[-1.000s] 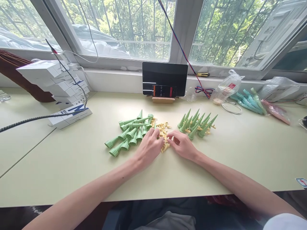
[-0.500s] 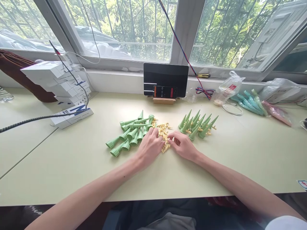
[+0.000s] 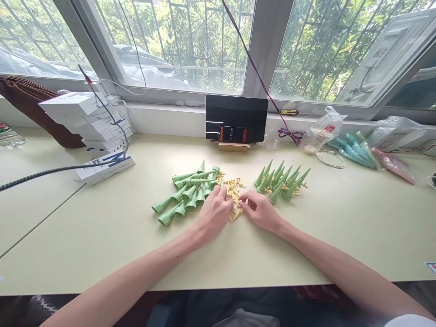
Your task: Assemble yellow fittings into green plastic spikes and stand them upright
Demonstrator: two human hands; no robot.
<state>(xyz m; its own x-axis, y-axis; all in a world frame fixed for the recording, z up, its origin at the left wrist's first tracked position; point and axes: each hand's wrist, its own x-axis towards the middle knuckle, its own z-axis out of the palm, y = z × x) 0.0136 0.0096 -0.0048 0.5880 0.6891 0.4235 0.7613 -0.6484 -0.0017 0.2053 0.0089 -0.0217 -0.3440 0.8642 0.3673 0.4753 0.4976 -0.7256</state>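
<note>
My left hand (image 3: 215,210) is curled at the left side of a pile of small yellow plastic pieces (image 3: 235,186). A green tip (image 3: 222,182) pokes up past its fingers and looks like part of a hollow green plastic spike held there, mostly hidden. Thumb and fingers of my right hand (image 3: 259,210) come together at the right edge of the yellow pile; whatever is between them is too small to name. Beside my left hand lies a heap of green spikes (image 3: 188,193) with wide ribbed ends. Several green spikes with yellow pieces fitted (image 3: 279,181) stand tip up beyond my right hand.
A phone showing a timer (image 3: 235,135) leans on a black tablet (image 3: 236,111) at the back. White boxes (image 3: 102,127) are stacked at left, with a black cable (image 3: 61,169) across them. Plastic bags (image 3: 323,129) and bagged green-blue pieces (image 3: 354,150) lie at the back right.
The view has shifted slightly. A green tip now shows above my left hand's fingers, where none stood out before. My right hand stays by the yellow pile.
</note>
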